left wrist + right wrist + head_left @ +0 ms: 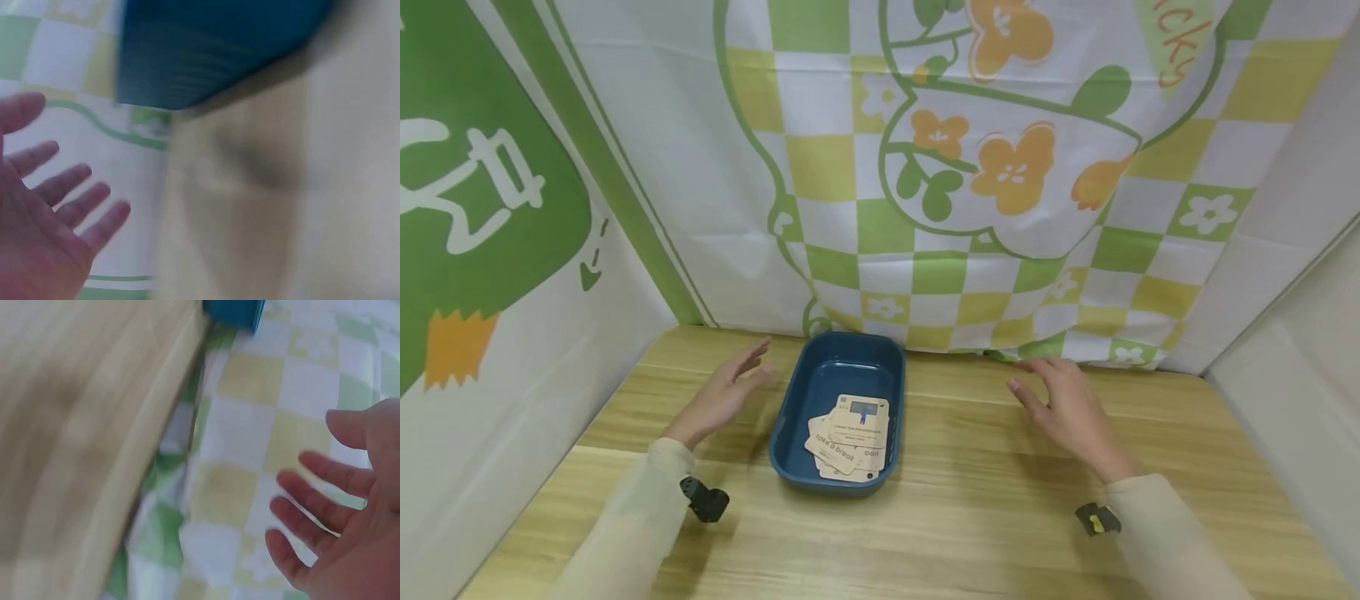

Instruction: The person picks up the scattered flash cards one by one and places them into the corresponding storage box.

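A dark blue rectangular tray (790,446) stands on the table, with several printed cards (857,427) overlapping in its near half. The top card shows a small picture; one beneath it reads "take a break". Left of the tray, my left hand (722,398) hovers apart from it with its fingers spread and nothing in them. My right hand (1067,412) is over the table well to the right of the tray, its fingers loosely extended and holding nothing. Both wrist views show the bare palms, with part of the blue tray (206,50) near the left hand.
The wooden table (970,517) meets a wall covered by a printed cloth (887,225) along its back edge. White side walls rise at left and right, the left one bearing a green print (482,192). A dark wrist device (703,500) sits at each cuff.
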`<state>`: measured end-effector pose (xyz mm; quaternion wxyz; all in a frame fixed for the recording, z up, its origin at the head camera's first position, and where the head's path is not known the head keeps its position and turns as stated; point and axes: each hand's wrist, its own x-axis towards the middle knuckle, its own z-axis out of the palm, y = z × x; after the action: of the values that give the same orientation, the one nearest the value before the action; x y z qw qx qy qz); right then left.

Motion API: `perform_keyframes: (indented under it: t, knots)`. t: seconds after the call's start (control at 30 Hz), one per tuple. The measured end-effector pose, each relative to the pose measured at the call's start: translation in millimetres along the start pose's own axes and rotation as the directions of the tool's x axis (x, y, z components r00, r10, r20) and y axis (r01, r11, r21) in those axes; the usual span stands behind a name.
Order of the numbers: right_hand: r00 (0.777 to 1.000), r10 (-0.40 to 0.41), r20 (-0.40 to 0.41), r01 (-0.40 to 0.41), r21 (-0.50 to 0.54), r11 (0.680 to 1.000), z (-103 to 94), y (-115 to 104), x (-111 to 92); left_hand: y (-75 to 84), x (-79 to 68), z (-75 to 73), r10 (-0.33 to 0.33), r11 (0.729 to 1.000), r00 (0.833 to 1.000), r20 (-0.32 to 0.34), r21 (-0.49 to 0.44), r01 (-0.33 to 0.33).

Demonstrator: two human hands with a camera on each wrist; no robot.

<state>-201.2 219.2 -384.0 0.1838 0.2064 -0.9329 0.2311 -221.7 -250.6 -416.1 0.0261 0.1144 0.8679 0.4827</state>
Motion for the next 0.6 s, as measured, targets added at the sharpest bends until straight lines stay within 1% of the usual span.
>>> perform_keyframes:
  t: [0.07, 0.1, 0.17, 0.23, 0.33, 0.43, 0.53, 0.6]
  knots:
    - [1.0, -0.002, -0.022, 0.0, -0.091, 0.996, -8.9, 8, 2, 13.9, 0.7, -10.3, 0.025, 0.991, 1.0, -0.014, 0.131, -0.023]
    - [0.999, -0.003, -0.031, -0.001, -0.132, 0.991, -12.4, 12, 3, 21.5, 1.8, -14.4, 0.043, 0.979, 0.999, -0.028, 0.199, -0.036]
    - [0.999, -0.007, -0.046, -0.002, -0.193, 0.981, -18.1, 18, 6, 36.6, 5.1, -19.9, 0.09, 0.949, 0.995, -0.052, 0.306, -0.07]
    - [0.998, -0.013, -0.059, -0.002, -0.234, 0.972, -21.3, 23, 9, 51.0, 9.5, -21.6, 0.149, 0.907, 0.985, -0.083, 0.408, -0.102]
    - [0.998, 0.002, -0.059, -0.017, -0.258, 0.966, -25.1, 26, 12, 68.2, 16.6, -17.1, 0.239, 0.833, 0.964, -0.119, 0.534, -0.141]
    - [0.998, 0.037, -0.048, -0.048, -0.262, 0.964, -27.2, 27, 15, 81.0, 21.9, -7.7, 0.292, 0.763, 0.947, -0.131, 0.63, -0.148]
    - [0.997, 0.072, -0.04, -0.08, -0.265, 0.961, -27.5, 28, 16, 89.5, 24.2, 3.0, 0.296, 0.717, 0.947, -0.121, 0.684, -0.137]
    - [0.995, 0.087, -0.039, -0.094, -0.275, 0.957, -26.6, 28, 16, 92.9, 25.4, 9.8, 0.291, 0.696, 0.95, -0.117, 0.707, -0.126]
